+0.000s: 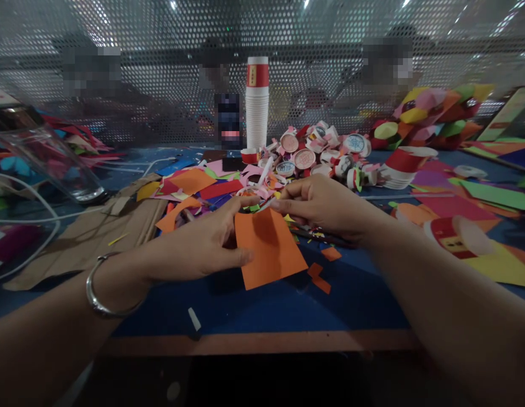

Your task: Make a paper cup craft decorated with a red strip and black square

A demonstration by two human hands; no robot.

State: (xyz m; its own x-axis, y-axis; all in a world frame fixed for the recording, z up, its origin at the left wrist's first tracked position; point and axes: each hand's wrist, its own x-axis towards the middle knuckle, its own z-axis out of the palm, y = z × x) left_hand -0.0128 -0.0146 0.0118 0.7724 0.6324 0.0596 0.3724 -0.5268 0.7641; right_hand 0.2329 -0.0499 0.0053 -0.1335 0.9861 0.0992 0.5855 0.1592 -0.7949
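Observation:
An orange sheet of paper [270, 249] is held above the blue table top, tilted toward me. My left hand [215, 240] grips its left side, thumb on the near face and fingers behind. At the paper's upper edge, my right hand [307, 203] pinches a thin pale strip [267, 203] between thumb and fingers; its exact kind is hard to make out. Small orange scraps [319, 277] lie on the table just right of the sheet. A small white strip [194, 319] rests nearer to me.
Beyond my hands lie a heap of coloured paper [194, 181] and a pile of cut paper-cup pieces [304, 158]. A tall paper-cup stack [257, 113] stands behind. Flattened cardboard [88, 237] and a glass bottle [63, 158] are left; cups [404, 167] and colourful paper shapes [440, 107] right.

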